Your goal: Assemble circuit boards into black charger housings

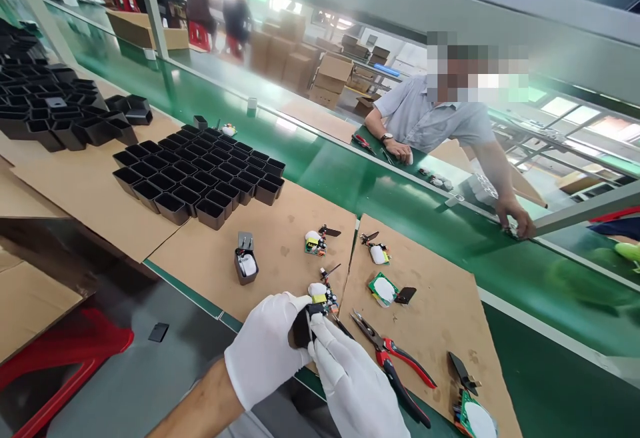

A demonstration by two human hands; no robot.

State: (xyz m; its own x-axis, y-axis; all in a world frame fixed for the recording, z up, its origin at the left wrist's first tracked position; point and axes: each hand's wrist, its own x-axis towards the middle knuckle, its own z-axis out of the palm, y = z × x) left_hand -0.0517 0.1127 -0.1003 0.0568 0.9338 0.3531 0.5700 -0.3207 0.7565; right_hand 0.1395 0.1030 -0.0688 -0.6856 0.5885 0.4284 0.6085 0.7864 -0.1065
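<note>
Black rectangular plastic housing is in the person's hands, above the near edge of the long green surface. A co-worker in a pale shirt sits beyond. Brown cardboard sheets cover the near side, carrying a large cluster of black open-topped housings, tightly packed.

White-gloved left hand: thumb and fingers closed on the held housing. White-gloved right hand: fingers together against its side; whether they pinch anything cannot be told. Red-and-black long-nosed pliers lie beside it, jaws slightly parted.

Progress: one upright black housing contains a white-topped insert; its grey pronged plate stands raised, so closure appears outstanding. Five green circuit boards with white pads lie outside housings on the near cardboard, one just beside the held housing. Judged early: far more remains than is done.
</note>
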